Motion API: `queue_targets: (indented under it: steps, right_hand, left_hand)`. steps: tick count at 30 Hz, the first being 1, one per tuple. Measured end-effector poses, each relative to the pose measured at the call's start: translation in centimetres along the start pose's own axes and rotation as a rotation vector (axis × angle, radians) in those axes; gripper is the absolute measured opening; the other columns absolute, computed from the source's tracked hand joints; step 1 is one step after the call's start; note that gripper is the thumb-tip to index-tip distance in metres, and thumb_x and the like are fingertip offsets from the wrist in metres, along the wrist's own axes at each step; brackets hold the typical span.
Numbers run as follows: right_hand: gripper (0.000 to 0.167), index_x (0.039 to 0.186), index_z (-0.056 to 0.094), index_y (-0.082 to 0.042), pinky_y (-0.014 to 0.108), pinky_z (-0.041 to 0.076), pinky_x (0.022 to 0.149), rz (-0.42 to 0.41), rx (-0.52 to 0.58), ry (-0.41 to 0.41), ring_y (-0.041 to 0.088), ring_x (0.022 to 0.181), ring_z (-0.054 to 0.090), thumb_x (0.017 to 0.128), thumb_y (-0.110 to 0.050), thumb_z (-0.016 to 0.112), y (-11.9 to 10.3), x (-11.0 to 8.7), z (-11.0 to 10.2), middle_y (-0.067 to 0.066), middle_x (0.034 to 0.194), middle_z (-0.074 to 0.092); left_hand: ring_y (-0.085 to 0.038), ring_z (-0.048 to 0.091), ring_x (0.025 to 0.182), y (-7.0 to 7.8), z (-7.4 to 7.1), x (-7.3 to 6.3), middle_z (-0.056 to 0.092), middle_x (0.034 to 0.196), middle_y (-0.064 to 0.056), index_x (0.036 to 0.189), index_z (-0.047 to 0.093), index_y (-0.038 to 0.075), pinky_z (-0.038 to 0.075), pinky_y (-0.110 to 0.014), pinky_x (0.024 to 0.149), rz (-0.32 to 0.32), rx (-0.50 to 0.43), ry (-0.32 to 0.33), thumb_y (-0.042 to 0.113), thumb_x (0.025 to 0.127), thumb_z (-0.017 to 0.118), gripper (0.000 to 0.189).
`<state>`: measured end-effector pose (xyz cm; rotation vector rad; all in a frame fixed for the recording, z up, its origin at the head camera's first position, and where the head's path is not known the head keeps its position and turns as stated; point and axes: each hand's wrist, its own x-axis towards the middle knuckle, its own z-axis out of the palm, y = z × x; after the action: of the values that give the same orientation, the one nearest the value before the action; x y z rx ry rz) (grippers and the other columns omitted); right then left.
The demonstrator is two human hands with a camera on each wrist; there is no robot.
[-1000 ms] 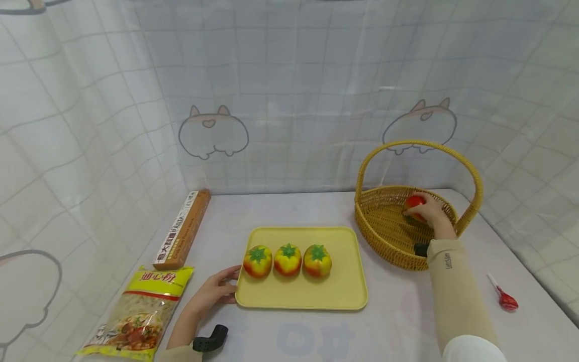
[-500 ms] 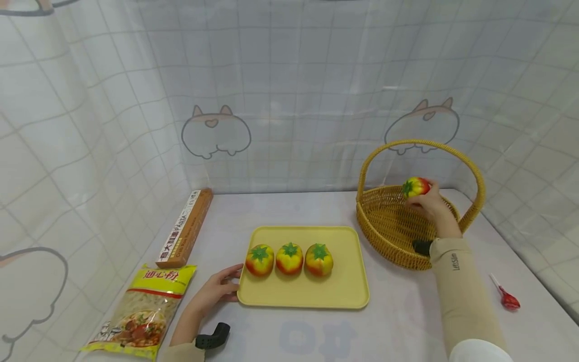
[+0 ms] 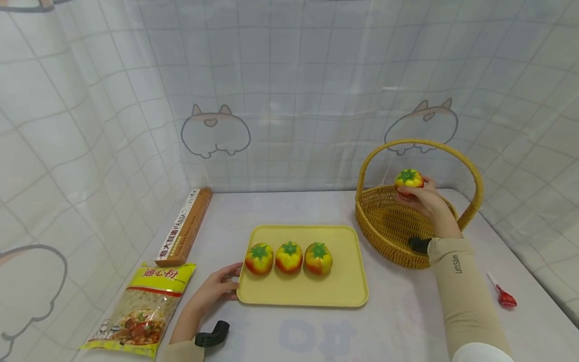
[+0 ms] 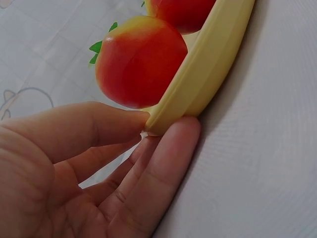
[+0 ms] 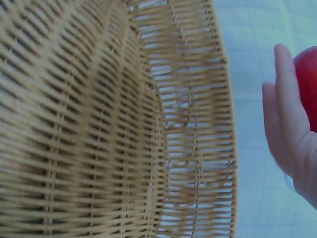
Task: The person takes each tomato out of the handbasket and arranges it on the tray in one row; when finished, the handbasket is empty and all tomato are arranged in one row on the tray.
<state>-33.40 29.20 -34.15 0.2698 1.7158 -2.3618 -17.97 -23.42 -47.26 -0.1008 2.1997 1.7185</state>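
In the head view my right hand (image 3: 427, 201) grips a red-and-yellow toy tomato (image 3: 409, 178), green leaves facing up, above the far side of the wicker basket (image 3: 368, 229) and under its handle. Only its red side (image 5: 309, 87) shows in the right wrist view, at the edge, behind the fingers. My left hand (image 3: 219, 286) pinches the left rim of the yellow tray (image 3: 312, 294); the left wrist view has the thumb (image 4: 119, 124) at the rim and a finger against the outer wall. Three similar tomatoes (image 3: 289, 258) sit in a row on the tray.
At the left lie a bag of pasta (image 3: 140, 311) and, behind it, a long brown pasta box (image 3: 185, 229). A red lollipop (image 3: 506, 300) is on the table right of the right sleeve. A white gridded curtain (image 3: 289, 100) surrounds the table.
My right hand has lifted the tomato from inside the basket to above its far rim, and the tomato has turned leaves-up. The left hand has stayed at the tray's rim.
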Motion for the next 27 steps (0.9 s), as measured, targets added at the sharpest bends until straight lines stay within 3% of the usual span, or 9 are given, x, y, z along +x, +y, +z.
queue_targets:
  steps: [4,8,12,17,21,24,27]
  right_hand:
    - [0.100,0.141,-0.019,-0.026,0.036,0.041,0.100,-0.013,-0.018,-0.017,0.014,0.099,0.045,0.085,-0.001,0.060,-0.2,-0.2,0.6,0.005,0.138,0.004]
    - [0.092,0.143,-0.010,-0.019,0.031,0.046,0.093,-0.035,-0.076,-0.040,0.013,0.099,0.043,0.086,-0.006,0.060,-0.3,-0.9,1.3,0.001,0.121,0.022]
    - [0.090,0.145,-0.006,-0.015,0.024,0.049,0.084,-0.055,-0.076,-0.060,0.013,0.100,0.041,0.086,-0.006,0.060,-0.4,-1.7,2.1,-0.001,0.114,0.028]
    - [0.093,0.146,-0.009,-0.017,0.023,0.048,0.089,-0.068,-0.089,-0.068,0.013,0.103,0.040,0.086,-0.004,0.060,-0.5,-2.5,3.2,0.000,0.123,0.025]
    - [0.094,0.145,-0.012,-0.025,0.028,0.044,0.096,-0.103,-0.106,-0.096,0.015,0.109,0.036,0.086,-0.001,0.058,-0.2,-3.1,3.8,0.008,0.140,0.007]
    - [0.093,0.143,-0.010,-0.031,0.025,0.048,0.088,-0.151,-0.152,-0.129,0.015,0.109,0.036,0.086,0.002,0.056,0.3,-3.6,4.0,0.012,0.143,0.000]
    - [0.086,0.142,-0.001,-0.031,0.023,0.050,0.081,-0.190,-0.184,-0.174,0.014,0.107,0.038,0.086,0.003,0.055,0.9,-4.0,4.3,0.010,0.137,0.011]
  left_hand:
    - [-0.021,0.059,0.084,0.0,0.1,0.2,0.045,0.127,-0.020,0.139,0.037,0.003,0.055,-0.033,0.074,0.000,0.009,0.005,0.010,0.082,0.063,0.063]
    - [-0.021,0.059,0.085,0.2,0.3,0.3,0.046,0.127,-0.019,0.139,0.039,0.004,0.055,-0.034,0.075,-0.006,0.011,0.017,0.010,0.082,0.064,0.063]
    - [-0.021,0.059,0.085,0.3,0.4,0.4,0.046,0.127,-0.019,0.139,0.039,0.004,0.055,-0.035,0.076,-0.002,0.010,0.015,0.011,0.082,0.064,0.062]
    - [-0.021,0.059,0.085,0.3,0.5,0.5,0.046,0.127,-0.019,0.139,0.039,0.004,0.055,-0.034,0.076,0.012,0.010,0.007,0.011,0.082,0.064,0.062]
    - [-0.021,0.059,0.086,0.4,0.6,0.6,0.046,0.127,-0.019,0.139,0.038,0.004,0.055,-0.034,0.077,0.021,0.011,-0.004,0.011,0.083,0.063,0.062]
    - [-0.022,0.059,0.086,0.4,0.6,0.6,0.045,0.127,-0.019,0.139,0.038,0.004,0.055,-0.033,0.077,0.020,0.009,-0.011,0.010,0.082,0.063,0.063]
    - [-0.022,0.059,0.086,0.3,0.6,0.6,0.045,0.127,-0.020,0.139,0.037,0.003,0.055,-0.033,0.076,0.023,0.011,-0.015,0.010,0.082,0.063,0.063]
